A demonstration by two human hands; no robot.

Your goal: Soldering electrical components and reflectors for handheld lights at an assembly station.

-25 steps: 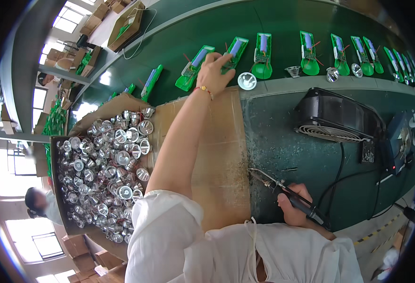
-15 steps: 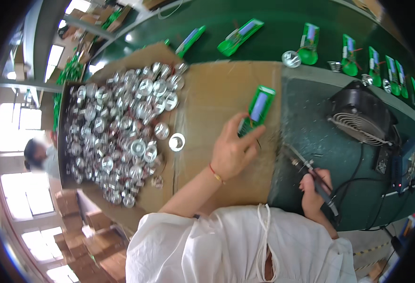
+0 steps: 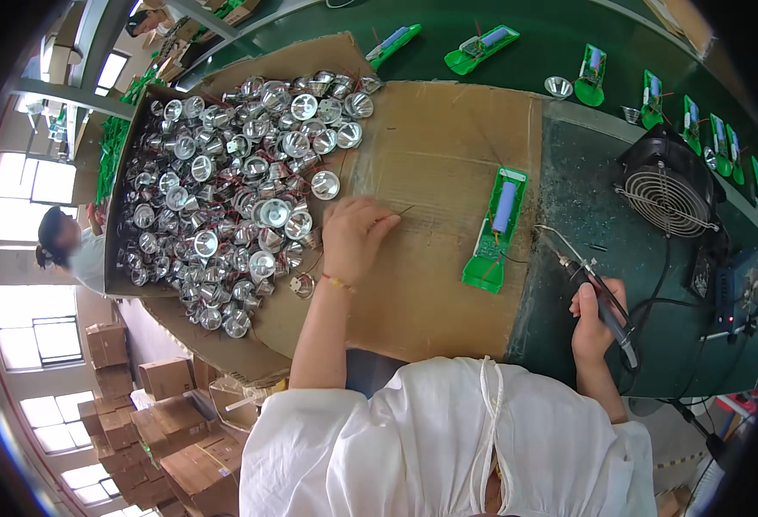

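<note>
My left hand [image 3: 353, 239], smeared by motion, is over the cardboard sheet [image 3: 430, 284] beside a heap of silvery reflector cups [image 3: 241, 189]. Its fingers are curled together; what they hold is hidden, though a thin wire end pokes out past them. On the sheet's right part lies an open green plastic housing [image 3: 483, 271] with a purple cylindrical battery [image 3: 505, 205], a small circuit board and thin wires. My right hand [image 3: 597, 319] grips a soldering iron [image 3: 605, 312] with a thin metal feed tube along it. The iron's tip points toward the housing, apart from it.
A black fan [image 3: 667, 194] with a wire guard stands at the right, near a blue powered box [image 3: 736, 297] and cables. More green housings [image 3: 590, 77] line the far green surface, with single reflector cups [image 3: 559, 87] by some. Another person [image 3: 77, 250] is at the far left.
My left hand has left the green housing and moved left to the reflector cups. The housing now lies alone, turned more upright. My right hand still holds the soldering iron. The whole view has shifted.
</note>
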